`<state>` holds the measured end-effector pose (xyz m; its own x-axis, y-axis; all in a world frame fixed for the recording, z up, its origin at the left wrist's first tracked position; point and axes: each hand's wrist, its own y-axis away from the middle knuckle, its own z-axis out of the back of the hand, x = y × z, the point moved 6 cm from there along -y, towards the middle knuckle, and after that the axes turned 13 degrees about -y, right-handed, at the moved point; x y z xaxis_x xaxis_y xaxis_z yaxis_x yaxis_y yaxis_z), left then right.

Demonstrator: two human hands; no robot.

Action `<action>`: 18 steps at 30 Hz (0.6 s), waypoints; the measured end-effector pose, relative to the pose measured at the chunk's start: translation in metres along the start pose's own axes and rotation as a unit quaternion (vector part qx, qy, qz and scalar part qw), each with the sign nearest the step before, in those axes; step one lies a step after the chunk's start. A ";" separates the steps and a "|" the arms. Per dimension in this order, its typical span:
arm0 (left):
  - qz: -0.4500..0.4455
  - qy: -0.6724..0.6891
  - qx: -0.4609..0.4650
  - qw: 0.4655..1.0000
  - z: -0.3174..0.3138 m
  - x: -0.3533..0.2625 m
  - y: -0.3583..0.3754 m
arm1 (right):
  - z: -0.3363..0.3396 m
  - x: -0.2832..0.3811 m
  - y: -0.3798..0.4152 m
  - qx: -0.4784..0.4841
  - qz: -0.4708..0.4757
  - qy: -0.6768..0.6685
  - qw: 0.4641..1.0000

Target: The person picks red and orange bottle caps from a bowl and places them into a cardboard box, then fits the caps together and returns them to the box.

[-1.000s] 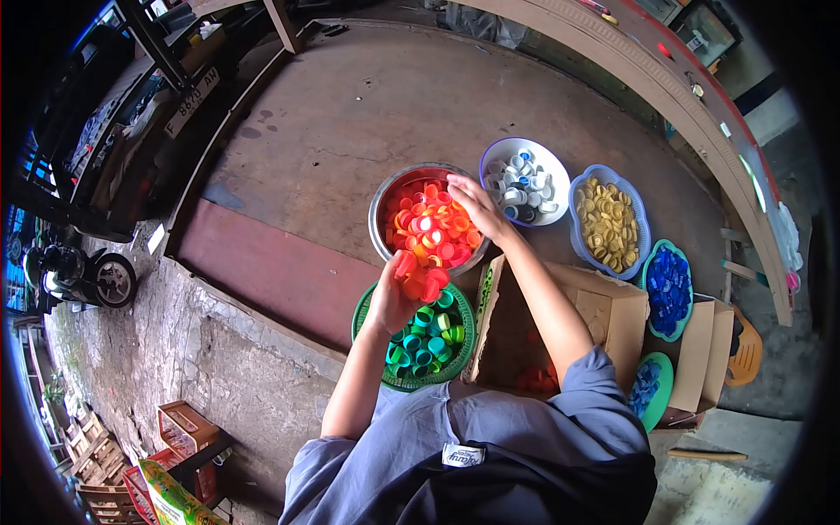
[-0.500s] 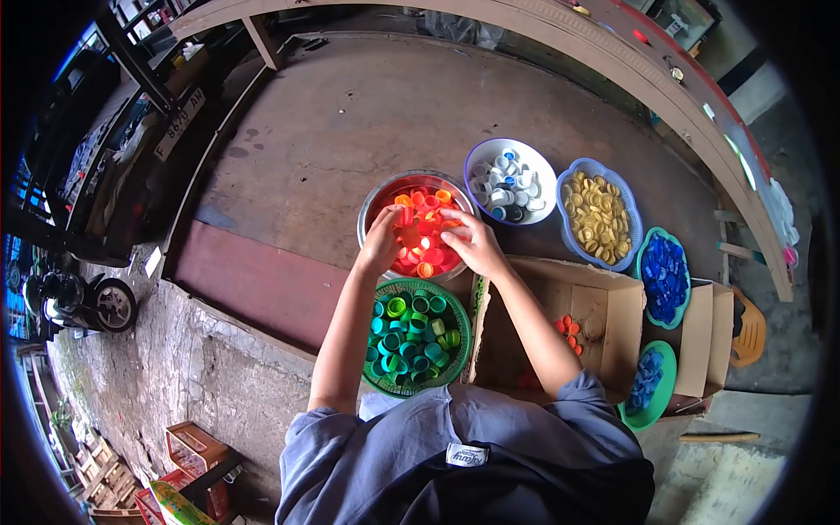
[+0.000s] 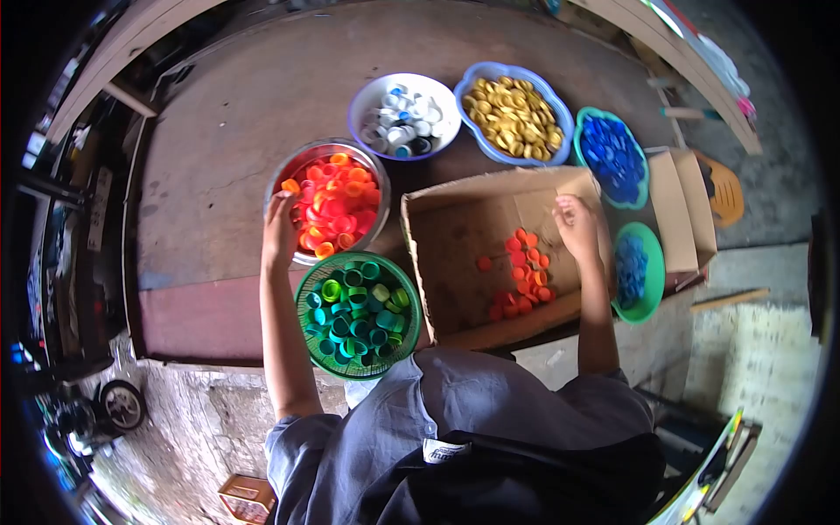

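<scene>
My left hand is closed at the left rim of a metal bowl, with an orange cap at its fingertips. Red and orange caps fill that bowl. Over the right side of a cardboard box, my right hand has its fingers curled together; whatever they hold, if anything, is too small to make out. Scattered red and orange caps lie on the box's bottom, to the left of my right hand.
A green basket of green caps stands below the metal bowl. Beyond are a white bowl of white caps and a blue basket of golden caps. Two green bowls with blue pieces flank the box's right side.
The view has shifted to the right. My right hand has left the metal bowl and is over the box; my left hand is at the bowl's left rim. More caps show in the box.
</scene>
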<state>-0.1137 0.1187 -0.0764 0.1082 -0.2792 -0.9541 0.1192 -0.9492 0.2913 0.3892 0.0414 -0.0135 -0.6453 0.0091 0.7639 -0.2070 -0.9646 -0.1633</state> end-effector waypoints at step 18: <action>-0.205 -0.582 -0.037 0.786 -0.016 -0.033 0.033 | -0.053 -0.064 0.071 0.251 -0.053 0.148 0.955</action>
<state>-0.0973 0.0992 -0.0339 -0.9255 0.0627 -0.3734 -0.0292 -0.9951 -0.0946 0.3768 -0.0139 -0.1066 -0.8355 0.1159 0.5371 0.0486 -0.9581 0.2823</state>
